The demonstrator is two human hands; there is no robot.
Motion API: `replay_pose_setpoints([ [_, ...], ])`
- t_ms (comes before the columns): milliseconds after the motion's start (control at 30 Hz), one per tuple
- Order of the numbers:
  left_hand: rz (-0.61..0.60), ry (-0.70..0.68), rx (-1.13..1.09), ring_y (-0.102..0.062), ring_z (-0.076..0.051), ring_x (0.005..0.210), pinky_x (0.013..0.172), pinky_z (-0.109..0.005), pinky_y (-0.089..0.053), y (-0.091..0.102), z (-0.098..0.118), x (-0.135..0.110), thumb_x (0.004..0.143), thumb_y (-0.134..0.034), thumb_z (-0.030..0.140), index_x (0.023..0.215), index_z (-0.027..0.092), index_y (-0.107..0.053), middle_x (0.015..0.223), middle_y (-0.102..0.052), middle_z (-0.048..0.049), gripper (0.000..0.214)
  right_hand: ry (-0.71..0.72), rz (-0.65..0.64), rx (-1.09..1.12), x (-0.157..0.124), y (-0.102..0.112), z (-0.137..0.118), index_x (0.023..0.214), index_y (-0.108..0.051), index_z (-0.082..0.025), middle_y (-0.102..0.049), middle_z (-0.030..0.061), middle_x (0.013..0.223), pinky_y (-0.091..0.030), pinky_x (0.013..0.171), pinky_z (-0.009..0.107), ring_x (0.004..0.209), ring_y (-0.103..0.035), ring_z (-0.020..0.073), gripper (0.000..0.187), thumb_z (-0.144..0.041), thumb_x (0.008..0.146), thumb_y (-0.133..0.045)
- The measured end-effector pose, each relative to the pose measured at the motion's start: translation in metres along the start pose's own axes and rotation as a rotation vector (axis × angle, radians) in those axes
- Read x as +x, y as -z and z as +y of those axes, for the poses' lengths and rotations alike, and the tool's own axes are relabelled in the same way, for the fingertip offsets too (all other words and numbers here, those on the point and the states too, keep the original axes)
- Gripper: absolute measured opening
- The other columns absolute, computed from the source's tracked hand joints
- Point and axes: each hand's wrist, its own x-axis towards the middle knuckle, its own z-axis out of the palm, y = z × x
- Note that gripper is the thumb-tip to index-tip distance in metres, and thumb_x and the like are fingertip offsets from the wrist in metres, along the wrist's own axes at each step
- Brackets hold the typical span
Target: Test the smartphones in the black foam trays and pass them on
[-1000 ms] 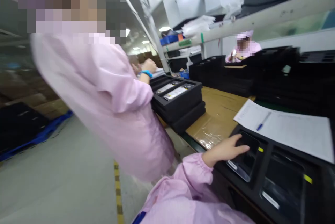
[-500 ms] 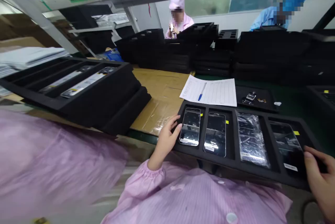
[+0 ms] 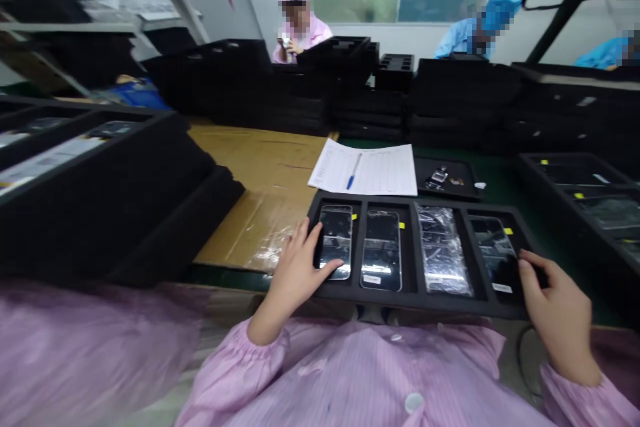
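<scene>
A black foam tray (image 3: pixel 411 247) with side-by-side slots lies in front of me at the table's edge. Three slots hold bare dark phone screens (image 3: pixel 381 248) with yellow tabs and white labels; another screen (image 3: pixel 444 254) is wrapped in clear plastic. At the tray's left end, my left hand (image 3: pixel 300 264) is open, fingers spread along the edge and thumb over the lower part of the leftmost phone screen (image 3: pixel 336 234). My right hand (image 3: pixel 557 297) grips the tray's right end beside the rightmost phone screen (image 3: pixel 493 247), its fingertips partly hidden.
Behind the tray lie a printed sheet (image 3: pixel 385 170) with a blue pen (image 3: pixel 354 171) and a shallow black tray (image 3: pixel 463 170) of small parts. Stacked foam trays (image 3: pixel 100 214) stand left, another tray (image 3: pixel 565 194) right. A co-worker in pink (image 3: pixel 315 30) sits opposite; a pink sleeve (image 3: pixel 90 347) is close left.
My view has turned right. My left hand has spread, its thumb now over the leftmost phone screen. My right hand remains at the tray's right end.
</scene>
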Motion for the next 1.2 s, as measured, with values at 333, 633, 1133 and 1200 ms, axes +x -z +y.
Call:
replay_pose_setpoints([
  [333, -0.024, 0.033, -0.135, -0.031, -0.034, 0.151, 0.12, -0.051, -0.034, 0.001, -0.015, 0.005, 0.083, -0.059, 0.065, 0.149, 0.017, -0.043, 0.164, -0.03, -0.0183, 0.083, -0.041, 0.103, 0.199, 0.014, 0.011, 0.008, 0.109, -0.068, -0.017, -0.071, 0.0156, 0.117, -0.05, 0.095, 0.05, 0.108, -0.066, 0.0355, 0.046, -0.053, 0.089, -0.049],
  [633, 0.021, 0.053, -0.055, -0.034, -0.036, 0.149, 0.122, -0.053, -0.029, 0.0, -0.003, 0.007, 0.087, -0.044, 0.07, 0.147, 0.004, -0.043, 0.16, -0.034, -0.0232, 0.09, 0.515, -0.31, 0.052, 0.134, -0.001, -0.095, 0.127, -0.063, -0.017, -0.069, 0.0097, 0.126, -0.049, 0.102, 0.035, 0.115, -0.065, 0.025, 0.035, -0.026, 0.096, -0.049],
  [1133, 0.117, 0.004, -0.047, -0.042, -0.036, 0.144, 0.118, -0.054, -0.038, -0.007, -0.01, 0.003, 0.091, -0.049, 0.06, 0.145, 0.007, -0.046, 0.156, -0.042, -0.0228, 0.076, 0.514, -0.169, -0.113, 0.193, -0.057, -0.14, 0.097, -0.074, -0.016, -0.064, 0.0147, 0.132, -0.036, 0.112, 0.049, 0.127, -0.055, 0.0298, 0.036, 0.0, 0.079, -0.047],
  [1200, 0.127, -0.001, -0.049, -0.043, -0.035, 0.144, 0.117, -0.054, -0.039, -0.007, -0.01, 0.003, 0.091, -0.05, 0.061, 0.145, 0.009, -0.046, 0.156, -0.043, -0.0218, 0.075, 0.51, -0.167, -0.118, 0.191, -0.057, -0.14, 0.098, -0.073, -0.017, -0.064, 0.0143, 0.132, -0.035, 0.113, 0.051, 0.127, -0.055, 0.0299, 0.037, 0.0, 0.078, -0.047],
])
